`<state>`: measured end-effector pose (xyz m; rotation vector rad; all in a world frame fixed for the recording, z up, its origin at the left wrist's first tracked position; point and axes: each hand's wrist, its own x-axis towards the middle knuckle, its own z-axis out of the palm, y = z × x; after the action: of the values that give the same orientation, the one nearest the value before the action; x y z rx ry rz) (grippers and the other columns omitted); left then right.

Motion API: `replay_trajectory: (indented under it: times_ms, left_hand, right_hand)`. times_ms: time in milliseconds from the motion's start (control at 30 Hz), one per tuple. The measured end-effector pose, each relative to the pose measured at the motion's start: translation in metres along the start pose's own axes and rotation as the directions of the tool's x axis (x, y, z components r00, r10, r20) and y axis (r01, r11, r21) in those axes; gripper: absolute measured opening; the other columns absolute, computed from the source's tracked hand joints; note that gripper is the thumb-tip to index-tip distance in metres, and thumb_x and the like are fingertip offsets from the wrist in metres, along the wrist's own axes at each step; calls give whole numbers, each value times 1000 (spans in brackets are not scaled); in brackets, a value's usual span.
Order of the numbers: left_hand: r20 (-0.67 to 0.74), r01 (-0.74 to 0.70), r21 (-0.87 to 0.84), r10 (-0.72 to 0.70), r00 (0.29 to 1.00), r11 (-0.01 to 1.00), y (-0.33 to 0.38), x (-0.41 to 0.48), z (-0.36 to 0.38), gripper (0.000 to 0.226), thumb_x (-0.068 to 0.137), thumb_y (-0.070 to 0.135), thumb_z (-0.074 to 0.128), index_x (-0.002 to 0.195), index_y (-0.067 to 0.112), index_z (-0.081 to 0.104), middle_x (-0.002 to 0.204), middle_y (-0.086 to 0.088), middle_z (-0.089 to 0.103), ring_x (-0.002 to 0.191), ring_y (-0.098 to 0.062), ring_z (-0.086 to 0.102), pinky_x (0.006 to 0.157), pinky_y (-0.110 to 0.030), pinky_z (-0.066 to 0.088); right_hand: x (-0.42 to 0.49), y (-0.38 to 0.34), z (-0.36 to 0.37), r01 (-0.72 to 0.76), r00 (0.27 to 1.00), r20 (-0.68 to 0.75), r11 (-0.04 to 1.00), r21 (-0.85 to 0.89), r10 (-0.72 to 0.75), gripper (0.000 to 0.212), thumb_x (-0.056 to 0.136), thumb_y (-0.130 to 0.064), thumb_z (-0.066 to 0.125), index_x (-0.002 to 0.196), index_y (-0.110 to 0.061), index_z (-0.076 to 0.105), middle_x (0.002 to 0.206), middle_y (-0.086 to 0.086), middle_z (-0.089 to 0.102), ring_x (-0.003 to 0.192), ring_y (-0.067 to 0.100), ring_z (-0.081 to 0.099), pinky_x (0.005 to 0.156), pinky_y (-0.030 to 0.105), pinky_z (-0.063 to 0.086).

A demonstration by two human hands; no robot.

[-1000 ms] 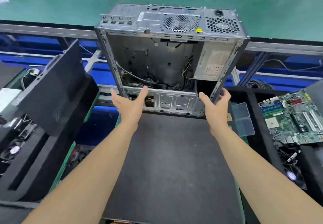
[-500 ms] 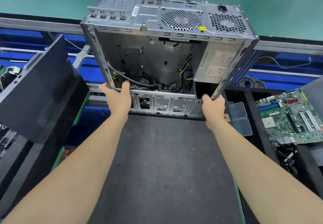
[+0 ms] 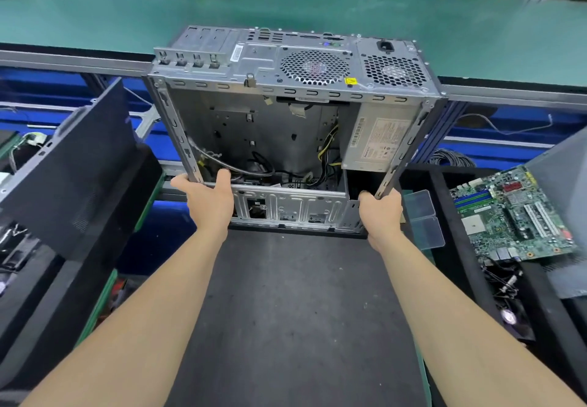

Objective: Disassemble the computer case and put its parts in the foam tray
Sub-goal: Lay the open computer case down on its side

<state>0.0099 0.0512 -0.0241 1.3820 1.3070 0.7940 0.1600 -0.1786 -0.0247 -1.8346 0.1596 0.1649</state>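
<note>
While left hand [image 3: 208, 198] and right hand [image 3: 381, 213] curl round the near corners of the computer case [image 3: 286, 67], support both evenly; its power supply [image 3: 378, 140] side probably weighs more.

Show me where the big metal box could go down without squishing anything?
The dark mat in front of the computer case is bare. The green table behind the case has wide bare room too. The left side is crowded by the leaning black panel, the right side by the motherboard and the clear plastic box.
</note>
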Motion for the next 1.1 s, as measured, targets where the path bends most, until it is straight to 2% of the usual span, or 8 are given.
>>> replay_trajectory:
  times_ms: [167, 333, 567, 700, 800, 867, 1033, 1100]
  left_hand:
    - [-15, 23, 14, -23, 1000, 1000, -7, -23, -14, 49, 80, 52, 59, 100, 34, 17, 92, -3, 53, 89, -28, 53, 61, -36, 39]
    - [-24, 40, 6, -40, 999, 999, -10, -47, -29, 51, 82, 52, 62, 99, 39, 16, 99, -5, 56, 79, -20, 54, 56, -31, 37]
    - [-42, 45, 14, -44, 998, 999, -11, -77, -50, 52, 79, 51, 64, 99, 38, 18, 96, -6, 59, 78, -22, 55, 60, -35, 42]
    - [-38, 58, 56, -56, 998, 997, -2, -84, -64, 53, 77, 52, 64, 104, 38, 22, 98, -7, 63, 77, -23, 56, 68, -42, 49]
    - [-31, 45, 104, -42, 999, 994, 3, -89, -76, 53, 77, 55, 63, 108, 37, 24, 99, -7, 64, 82, -28, 60, 81, -51, 56]
    - [-28, 48, 126, -44, 999, 991, 6, -92, -84, 55, 76, 57, 62, 112, 36, 27, 101, -7, 65, 88, -32, 62, 87, -56, 55]
    - [-67, 12, 177, 0, 998, 984, 0, -100, -99, 50, 74, 64, 56, 107, 39, 29, 93, 4, 65, 91, -33, 63, 94, -55, 50]
    - [-80, -15, 204, 32, 996, 979, -6, -100, -105, 46, 76, 69, 51, 108, 37, 39, 88, 10, 62, 90, -31, 62, 93, -53, 50]
  right_hand:
    - [-19, 5, -20, 9, 999, 32, 1000, 10, -9, 20, 90, -10, 62, 82, -26, 56, 71, -12, 56, 64, 10, 47, 57, 25, 38]
    - [-38, 11, -42, 32, 998, 59, 999, 3, -32, 23, 92, -7, 60, 81, -27, 59, 75, -7, 61, 66, 13, 50, 54, 24, 38]
    - [-57, 14, -66, 16, 997, 73, 999, -50, -12, 20, 92, -8, 59, 84, -26, 54, 79, -3, 59, 67, 17, 50, 56, 29, 40]
    - [-68, 12, -74, -8, 997, 74, 995, -104, 15, 10, 91, -12, 58, 95, -21, 56, 94, 3, 62, 74, 20, 53, 61, 31, 43]
    - [-80, 8, -78, -38, 998, 48, 990, -135, 45, 25, 91, -14, 58, 116, -14, 55, 107, 7, 62, 89, 28, 58, 74, 36, 47]
    - [-88, 6, -80, -51, 998, 29, 989, -140, 56, 25, 93, -14, 58, 117, -17, 52, 110, 7, 61, 96, 31, 59, 77, 37, 46]
    - [-104, 8, -84, -54, 999, -14, 990, -132, 52, 37, 92, -10, 56, 129, -12, 59, 104, 5, 62, 96, 31, 58, 79, 35, 45]
    - [-109, 10, -86, -28, 1000, -9, 991, -130, 27, 41, 92, -9, 55, 132, -8, 62, 108, 8, 65, 94, 29, 57, 72, 31, 43]
